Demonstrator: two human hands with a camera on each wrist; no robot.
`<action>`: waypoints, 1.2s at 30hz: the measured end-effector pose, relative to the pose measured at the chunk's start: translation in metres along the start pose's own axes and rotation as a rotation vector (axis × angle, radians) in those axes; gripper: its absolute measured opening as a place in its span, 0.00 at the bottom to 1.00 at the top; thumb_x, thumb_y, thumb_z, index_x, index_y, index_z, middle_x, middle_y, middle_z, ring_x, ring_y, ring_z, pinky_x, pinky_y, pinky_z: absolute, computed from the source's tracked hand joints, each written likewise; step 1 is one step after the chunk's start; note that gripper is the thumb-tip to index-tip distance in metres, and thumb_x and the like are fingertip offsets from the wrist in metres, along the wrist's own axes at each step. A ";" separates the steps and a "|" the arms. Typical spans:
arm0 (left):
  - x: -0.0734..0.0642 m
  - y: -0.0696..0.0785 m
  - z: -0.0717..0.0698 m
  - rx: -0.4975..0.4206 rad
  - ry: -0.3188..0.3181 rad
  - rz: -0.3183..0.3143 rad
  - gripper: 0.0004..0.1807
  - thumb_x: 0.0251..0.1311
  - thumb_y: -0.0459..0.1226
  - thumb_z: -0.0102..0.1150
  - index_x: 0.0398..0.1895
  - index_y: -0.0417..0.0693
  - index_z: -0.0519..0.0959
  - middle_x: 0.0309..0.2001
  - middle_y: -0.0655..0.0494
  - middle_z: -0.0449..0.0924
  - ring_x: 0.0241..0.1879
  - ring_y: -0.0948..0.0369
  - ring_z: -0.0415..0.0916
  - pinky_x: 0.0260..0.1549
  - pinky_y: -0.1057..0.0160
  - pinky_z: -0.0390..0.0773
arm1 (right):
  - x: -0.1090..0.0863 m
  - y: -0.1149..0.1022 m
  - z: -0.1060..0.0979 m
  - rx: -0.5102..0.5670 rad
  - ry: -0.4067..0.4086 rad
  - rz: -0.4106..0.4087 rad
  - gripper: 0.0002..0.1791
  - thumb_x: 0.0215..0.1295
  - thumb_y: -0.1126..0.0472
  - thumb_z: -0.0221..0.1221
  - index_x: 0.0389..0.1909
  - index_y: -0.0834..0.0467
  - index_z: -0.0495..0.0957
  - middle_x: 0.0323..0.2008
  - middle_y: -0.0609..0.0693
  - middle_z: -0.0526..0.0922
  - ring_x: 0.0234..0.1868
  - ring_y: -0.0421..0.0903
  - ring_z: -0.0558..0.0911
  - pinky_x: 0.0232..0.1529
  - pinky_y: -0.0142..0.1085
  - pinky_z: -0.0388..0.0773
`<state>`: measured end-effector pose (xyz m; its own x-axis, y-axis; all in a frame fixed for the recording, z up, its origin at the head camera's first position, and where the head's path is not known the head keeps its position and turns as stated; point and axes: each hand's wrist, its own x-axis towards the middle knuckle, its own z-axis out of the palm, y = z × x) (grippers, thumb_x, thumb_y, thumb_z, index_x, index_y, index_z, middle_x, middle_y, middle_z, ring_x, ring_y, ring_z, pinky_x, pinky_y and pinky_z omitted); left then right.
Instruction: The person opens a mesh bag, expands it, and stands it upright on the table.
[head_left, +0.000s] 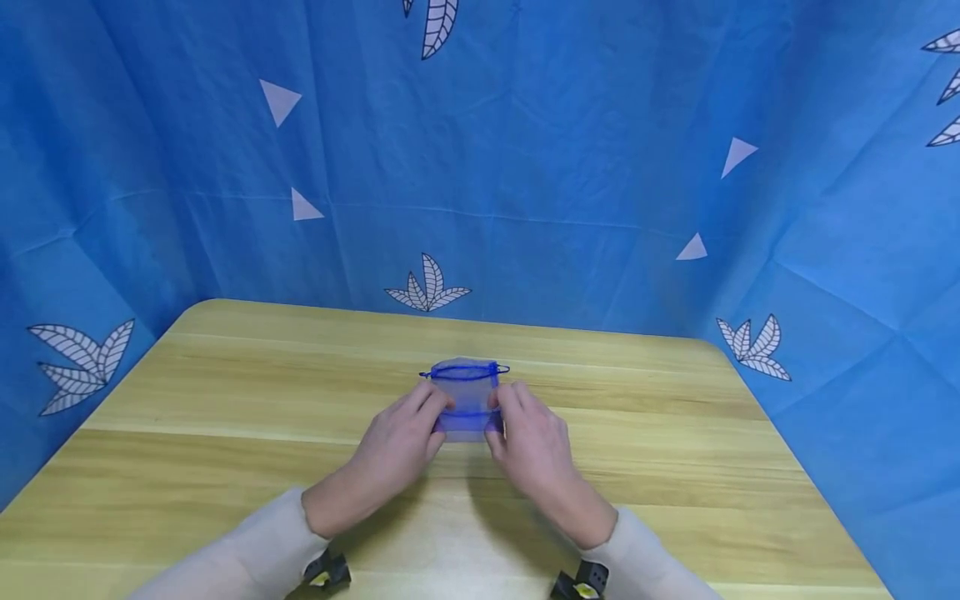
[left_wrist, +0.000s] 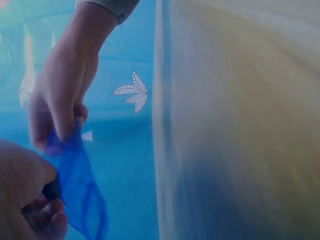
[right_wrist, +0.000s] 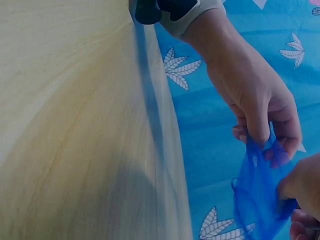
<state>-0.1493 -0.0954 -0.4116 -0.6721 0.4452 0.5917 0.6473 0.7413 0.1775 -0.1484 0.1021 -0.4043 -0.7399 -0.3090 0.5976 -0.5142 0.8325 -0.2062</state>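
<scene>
Between the two hands hangs a small, sheer blue drawstring pouch (head_left: 467, 396), with darker blue cords crossing it and a cord loop sticking out at each side of its far end. My left hand (head_left: 405, 423) pinches the pouch's left edge between thumb and fingers. On the opposite edge, my right hand (head_left: 531, 433) pinches the mesh the same way. Both wrist views show the pouch (right_wrist: 262, 187) held up off the table, its thin fabric folded and see-through. Parts of the fingertips are hidden behind the hands and the mesh.
A light wooden table (head_left: 225, 392) with rounded far corners lies beneath the hands. Behind it and along both sides hangs a blue curtain (head_left: 487, 150) printed with white leaves and triangles. Small black devices (head_left: 327, 572) sit at the sleeve cuffs.
</scene>
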 end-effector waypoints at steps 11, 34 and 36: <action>0.001 0.002 -0.004 0.021 0.007 0.068 0.19 0.49 0.25 0.70 0.44 0.44 0.78 0.40 0.55 0.73 0.36 0.60 0.76 0.34 0.64 0.81 | 0.002 0.003 0.004 -0.062 0.088 -0.117 0.17 0.43 0.70 0.68 0.33 0.53 0.74 0.25 0.44 0.75 0.21 0.42 0.74 0.14 0.34 0.68; 0.001 -0.001 0.000 0.091 0.014 0.043 0.13 0.51 0.31 0.69 0.40 0.46 0.80 0.38 0.56 0.75 0.35 0.60 0.75 0.30 0.63 0.80 | 0.001 0.002 -0.002 -0.039 -0.021 -0.056 0.14 0.47 0.67 0.68 0.32 0.54 0.73 0.25 0.43 0.70 0.21 0.41 0.70 0.17 0.33 0.66; 0.001 -0.001 0.000 0.091 0.023 0.050 0.12 0.52 0.31 0.68 0.40 0.47 0.80 0.38 0.56 0.76 0.35 0.60 0.76 0.30 0.63 0.80 | 0.001 0.001 -0.001 -0.042 -0.036 -0.072 0.13 0.49 0.64 0.69 0.32 0.54 0.73 0.25 0.43 0.70 0.22 0.40 0.70 0.17 0.32 0.66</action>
<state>-0.1511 -0.0953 -0.4111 -0.6307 0.4717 0.6162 0.6437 0.7615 0.0759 -0.1491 0.1035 -0.4030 -0.7174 -0.3845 0.5810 -0.5486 0.8258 -0.1310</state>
